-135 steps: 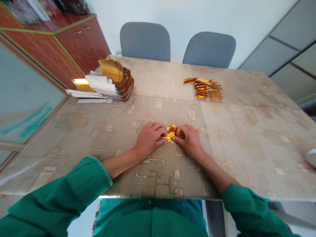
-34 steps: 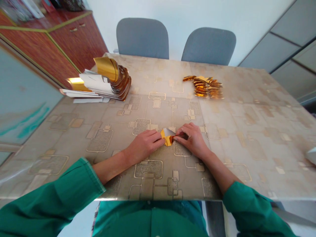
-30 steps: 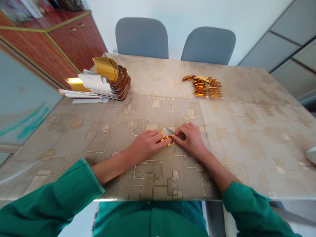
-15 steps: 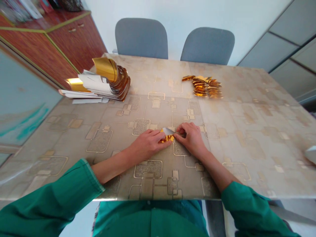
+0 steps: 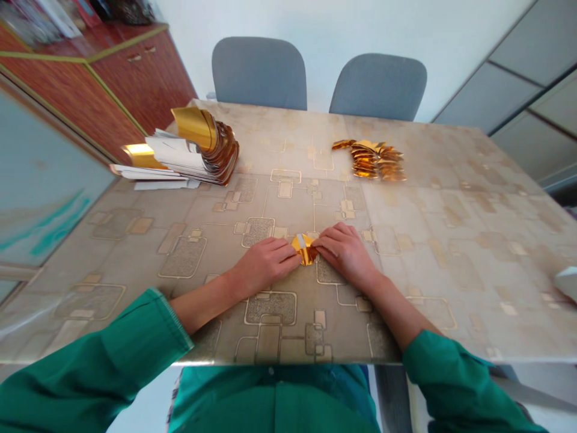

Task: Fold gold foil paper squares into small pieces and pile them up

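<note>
A small piece of folded gold foil paper with a pale strip showing lies at the middle of the table, between my hands. My left hand pinches its left edge, the fingers pressed together. On the other side, the closed fingertips of my right hand grip its right edge. Farther back on the right is a cluster of folded gold pieces. At the back left stands a curved stack of gold-and-white paper sheets.
The patterned tablecloth spans the table. Two grey chairs stand behind its far edge. A reddish wooden cabinet is at the back left. Something white sits at the right edge.
My right fingers have moved slightly left onto the foil's right edge. The foil's pale flap has been folded over, and more gold shows, with only a narrow pale strip left.
</note>
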`<state>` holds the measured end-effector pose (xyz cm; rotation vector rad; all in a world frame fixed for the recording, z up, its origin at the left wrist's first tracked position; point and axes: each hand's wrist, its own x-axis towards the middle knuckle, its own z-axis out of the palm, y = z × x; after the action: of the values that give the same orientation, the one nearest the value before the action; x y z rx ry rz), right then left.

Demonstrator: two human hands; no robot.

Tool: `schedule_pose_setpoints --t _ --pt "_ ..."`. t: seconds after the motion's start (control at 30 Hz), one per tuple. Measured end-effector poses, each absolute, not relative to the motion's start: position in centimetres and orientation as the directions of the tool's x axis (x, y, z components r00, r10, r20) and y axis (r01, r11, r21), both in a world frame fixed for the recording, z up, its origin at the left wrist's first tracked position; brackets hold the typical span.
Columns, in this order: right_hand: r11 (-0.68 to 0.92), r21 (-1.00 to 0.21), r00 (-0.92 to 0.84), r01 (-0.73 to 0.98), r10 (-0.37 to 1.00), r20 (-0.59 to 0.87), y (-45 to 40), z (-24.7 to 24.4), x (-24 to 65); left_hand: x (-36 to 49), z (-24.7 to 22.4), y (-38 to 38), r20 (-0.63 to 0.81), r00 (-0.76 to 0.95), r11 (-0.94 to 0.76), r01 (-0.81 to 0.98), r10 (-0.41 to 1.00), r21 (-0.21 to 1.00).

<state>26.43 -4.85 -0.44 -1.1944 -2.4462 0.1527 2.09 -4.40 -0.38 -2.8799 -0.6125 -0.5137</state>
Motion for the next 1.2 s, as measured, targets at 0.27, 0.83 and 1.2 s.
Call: schedule_pose_setpoints --t 0.27,0.83,1.2 --pt "0.667 -0.294 -0.586 0.684 0.743 0.323 -4.7 -0.5 27.1 1.7 -0.8 -4.1 0.394 0.844 -0.899 0.429 0.365 -0.087" --pt "0.661 -0.265 -0.612 0.702 0.750 0.251 -5.0 -0.1 26.6 1.8 -2.0 -3.1 0.548 0.652 -0.843 0.488 0.524 0.227" --pt "0.640 -0.278 -0.579 0.716 0.767 0.276 -4.8 -0.5 25.7 1.7 -1.5 -3.5 0.438 0.661 -0.788 0.569 0.609 0.236"
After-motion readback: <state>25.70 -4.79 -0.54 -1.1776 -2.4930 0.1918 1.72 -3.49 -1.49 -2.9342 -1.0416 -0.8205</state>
